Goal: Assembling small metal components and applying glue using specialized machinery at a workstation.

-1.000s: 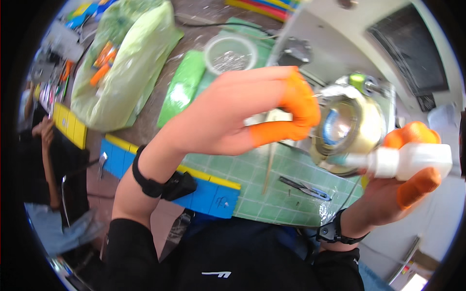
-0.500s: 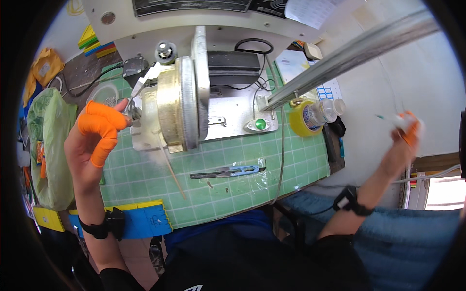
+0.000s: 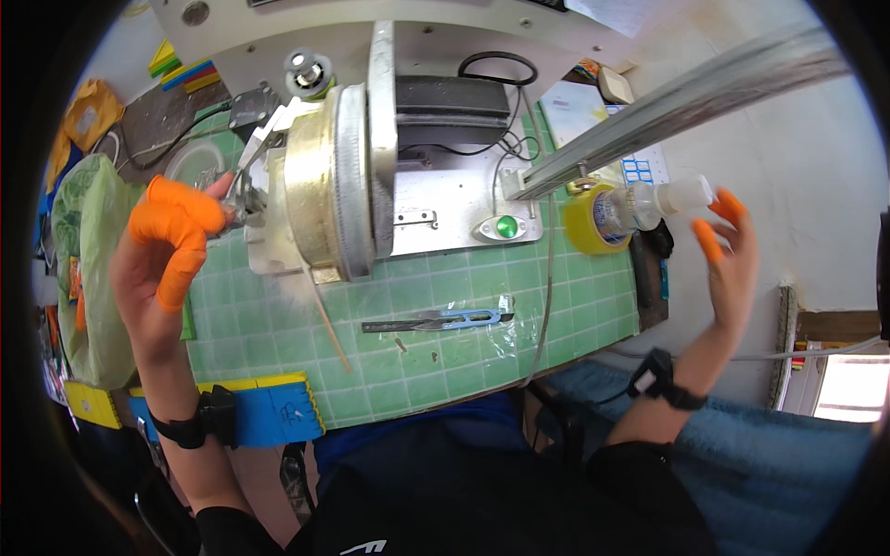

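Note:
My left hand [image 3: 167, 246], with orange finger covers, is closed beside a small metal fixture [image 3: 243, 196] at the left of a round, brass-coloured drum [image 3: 311, 181]. Its fingertips meet the fixture, and whatever they pinch is too small to make out. On the right, my right hand [image 3: 732, 255] has its fingers apart just beside the white cap [image 3: 688, 193] of a clear bottle [image 3: 640, 206]. The bottle leans to the right inside a yellow tape roll [image 3: 586, 236]. Two of that hand's fingers wear orange covers.
Blue-handled thread snips [image 3: 454, 320] and a thin wooden stick [image 3: 326, 320] lie on the green gridded mat [image 3: 417, 380]. A metal bar [image 3: 667, 116] slants above the right side. A green plastic bag [image 3: 102, 269] and a clear tub [image 3: 197, 162] are at left.
My right hand has come in from the far right with a white, green-tipped thing, now seen as the cap on the bottle, and its fingers have parted. My left hand stays by the fixture.

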Action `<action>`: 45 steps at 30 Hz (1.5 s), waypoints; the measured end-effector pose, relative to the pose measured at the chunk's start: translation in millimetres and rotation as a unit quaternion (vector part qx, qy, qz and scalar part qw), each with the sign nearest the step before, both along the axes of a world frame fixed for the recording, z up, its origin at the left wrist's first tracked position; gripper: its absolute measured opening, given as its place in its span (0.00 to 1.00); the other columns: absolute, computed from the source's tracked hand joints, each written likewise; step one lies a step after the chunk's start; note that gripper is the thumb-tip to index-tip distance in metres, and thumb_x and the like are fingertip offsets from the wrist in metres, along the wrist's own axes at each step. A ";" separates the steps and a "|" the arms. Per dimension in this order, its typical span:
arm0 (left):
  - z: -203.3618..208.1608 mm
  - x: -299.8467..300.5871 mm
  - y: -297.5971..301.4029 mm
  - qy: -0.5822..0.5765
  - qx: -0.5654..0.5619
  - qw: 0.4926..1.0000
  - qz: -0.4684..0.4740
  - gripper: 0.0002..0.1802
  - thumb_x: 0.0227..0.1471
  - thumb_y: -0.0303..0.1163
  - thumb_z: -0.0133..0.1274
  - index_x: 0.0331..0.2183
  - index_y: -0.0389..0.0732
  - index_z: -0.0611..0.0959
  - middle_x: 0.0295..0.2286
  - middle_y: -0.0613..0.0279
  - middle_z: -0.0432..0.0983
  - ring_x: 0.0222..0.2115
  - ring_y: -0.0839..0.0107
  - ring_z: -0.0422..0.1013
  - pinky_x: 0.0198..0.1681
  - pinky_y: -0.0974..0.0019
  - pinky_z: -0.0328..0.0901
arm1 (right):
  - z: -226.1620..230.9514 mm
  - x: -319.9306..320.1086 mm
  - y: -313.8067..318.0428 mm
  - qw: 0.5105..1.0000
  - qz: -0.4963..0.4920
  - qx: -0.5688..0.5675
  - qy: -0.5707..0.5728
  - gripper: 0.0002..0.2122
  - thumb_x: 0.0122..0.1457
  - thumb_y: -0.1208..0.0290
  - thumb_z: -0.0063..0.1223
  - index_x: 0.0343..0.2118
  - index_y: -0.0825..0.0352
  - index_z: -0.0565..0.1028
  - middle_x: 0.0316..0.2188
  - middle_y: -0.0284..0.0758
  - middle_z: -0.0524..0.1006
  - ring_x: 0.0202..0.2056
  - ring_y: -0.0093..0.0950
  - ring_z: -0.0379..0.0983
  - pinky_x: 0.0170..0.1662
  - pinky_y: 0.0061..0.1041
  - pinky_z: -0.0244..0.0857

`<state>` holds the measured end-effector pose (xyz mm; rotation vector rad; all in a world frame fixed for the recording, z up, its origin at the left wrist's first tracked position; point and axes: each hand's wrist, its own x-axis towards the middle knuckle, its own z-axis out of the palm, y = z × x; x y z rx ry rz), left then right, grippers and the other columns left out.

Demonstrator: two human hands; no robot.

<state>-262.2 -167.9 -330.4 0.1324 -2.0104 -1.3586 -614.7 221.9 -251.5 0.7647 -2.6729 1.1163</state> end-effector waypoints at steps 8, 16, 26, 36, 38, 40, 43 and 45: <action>-1.7 -7.3 -6.0 0.035 -0.028 0.997 -0.056 0.05 0.54 0.20 0.57 0.35 0.33 0.78 0.37 0.51 0.77 0.41 0.60 0.75 0.62 0.34 0.60 | -34.2 137.0 -70.3 0.868 0.426 0.225 -0.124 0.14 0.49 0.72 0.69 0.40 0.65 0.81 0.34 0.35 0.79 0.34 0.35 0.77 0.37 0.30 0.72; -0.6 -14.1 -5.8 0.056 -0.027 0.995 -0.075 0.05 0.55 0.21 0.59 0.35 0.33 0.79 0.35 0.53 0.78 0.40 0.60 0.75 0.60 0.33 0.63 | -87.5 144.0 -106.4 0.885 0.389 0.224 -0.122 0.13 0.51 0.76 0.66 0.42 0.65 0.81 0.34 0.38 0.76 0.34 0.41 0.75 0.38 0.35 0.70; -0.3 -10.4 -7.0 0.057 -0.015 0.995 -0.077 0.06 0.55 0.20 0.60 0.35 0.34 0.79 0.34 0.54 0.78 0.40 0.61 0.76 0.60 0.39 0.64 | -77.7 159.6 -111.6 0.878 0.387 0.278 -0.049 0.13 0.52 0.78 0.64 0.41 0.67 0.77 0.36 0.41 0.74 0.33 0.43 0.76 0.35 0.38 0.71; -0.2 -9.1 -7.5 0.053 -0.048 0.995 -0.068 0.06 0.53 0.19 0.60 0.35 0.35 0.81 0.34 0.56 0.80 0.39 0.62 0.76 0.58 0.48 0.67 | -66.3 170.9 -116.6 0.791 0.474 0.356 -0.151 0.11 0.46 0.81 0.60 0.34 0.70 0.72 0.29 0.43 0.73 0.31 0.43 0.75 0.32 0.35 0.68; -1.3 -6.4 -7.3 0.051 -0.051 0.996 -0.052 0.06 0.52 0.19 0.61 0.34 0.35 0.81 0.34 0.56 0.80 0.39 0.63 0.76 0.56 0.50 0.68 | -38.5 166.0 -125.5 0.778 0.505 0.307 -0.212 0.09 0.45 0.83 0.60 0.31 0.70 0.73 0.29 0.41 0.72 0.30 0.40 0.75 0.31 0.34 0.68; -1.3 -4.5 -8.7 0.065 -0.073 0.994 -0.057 0.07 0.51 0.20 0.63 0.33 0.36 0.81 0.34 0.56 0.80 0.38 0.63 0.77 0.54 0.53 0.70 | -11.9 162.7 -136.5 0.760 0.530 0.257 -0.275 0.08 0.44 0.85 0.59 0.27 0.69 0.73 0.28 0.39 0.72 0.29 0.37 0.75 0.30 0.34 0.69; -0.2 -11.2 -11.3 0.081 -0.072 0.992 -0.061 0.07 0.49 0.21 0.64 0.32 0.36 0.81 0.33 0.57 0.81 0.37 0.63 0.77 0.52 0.54 0.71 | 15.1 166.0 -146.0 0.846 0.473 -0.083 -0.232 0.07 0.46 0.83 0.60 0.24 0.65 0.72 0.27 0.34 0.71 0.25 0.26 0.71 0.31 0.28 0.74; -0.9 -10.1 -10.9 0.078 -0.071 0.993 -0.060 0.07 0.49 0.21 0.64 0.31 0.36 0.81 0.33 0.57 0.81 0.37 0.63 0.77 0.52 0.54 0.71 | 25.5 159.1 -160.8 0.835 0.445 -0.220 -0.238 0.08 0.49 0.79 0.61 0.28 0.65 0.71 0.22 0.34 0.70 0.19 0.21 0.68 0.32 0.30 0.78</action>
